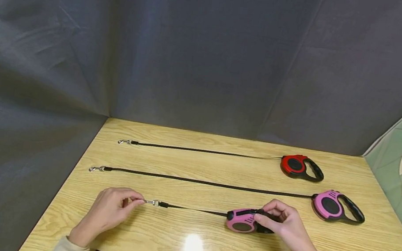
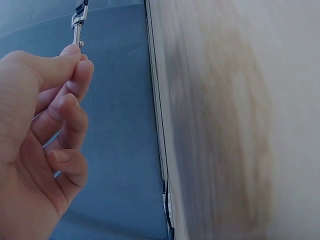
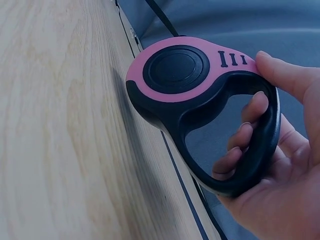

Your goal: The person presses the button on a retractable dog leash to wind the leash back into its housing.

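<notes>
In my right hand [image 1: 286, 226] is the black loop handle of a pink retractable dog leash [image 1: 242, 221], its fingers curled through the loop in the right wrist view. The thumb lies by the top of the pink case [image 3: 137, 75]. My left hand [image 1: 111, 210] pinches the metal snap hook [image 2: 77, 34] between thumb and fingertips, the other fingers loosely bent. Between the hands the black strap [image 1: 194, 209] runs nearly straight. Both hands hold the leash over the front part of the wooden table [image 1: 147, 246].
Behind lies a second pink leash [image 1: 330, 205], its strap stretched left to a metal hook [image 1: 96, 168]. Farther back is a red leash [image 1: 294, 165], laid out the same way with its hook [image 1: 124, 141]. A grey curtain [image 1: 205, 54] hangs behind the table.
</notes>
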